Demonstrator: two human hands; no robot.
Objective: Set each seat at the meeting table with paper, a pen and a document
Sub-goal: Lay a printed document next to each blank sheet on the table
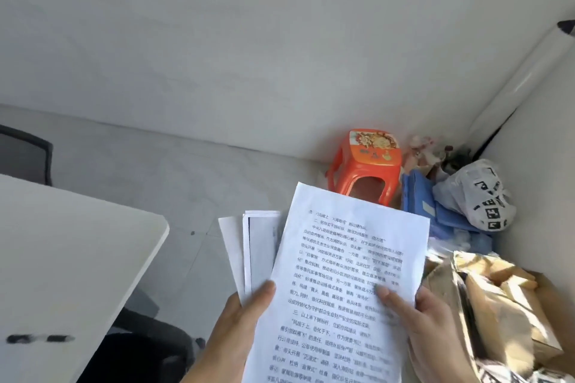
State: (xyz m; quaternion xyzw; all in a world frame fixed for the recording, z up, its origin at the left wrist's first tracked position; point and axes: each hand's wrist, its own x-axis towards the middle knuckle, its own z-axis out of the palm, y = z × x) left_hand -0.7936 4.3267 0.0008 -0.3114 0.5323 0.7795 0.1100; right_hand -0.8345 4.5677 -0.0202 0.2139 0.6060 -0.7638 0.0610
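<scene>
- head view: your left hand [245,317] grips a fanned stack of papers [258,246] from below, thumb curled over the front near the lower left edge.
- your right hand [432,320] pinches the printed document [342,274] at its right edge, thumb pressed on the text, fingers hidden behind the sheet.
- the document is the top sheet, tilted a bit to the right and held in the air over the floor. it overlaps the stack, whose left edges stick out behind it.
- white table [62,258] sits at lower left, apart from the papers, with its rounded corner pointing toward them.
- two dark blurred marks [40,338] lie on the table near the frame's bottom edge. can't tell if they are pens.
- black chair [25,152] stands past the table's far edge, and a dark seat [149,348] is tucked under its near side.
- orange stool [365,165] stands against the wall, just past the document's top edge.
- blue folders [420,205] lie beside the stool, with a white bag [479,199] with black print next to them in the corner.
- cardboard box [550,336] holding tan packets is at lower right, near your right hand.
- white roll [529,71] leans in the corner.
</scene>
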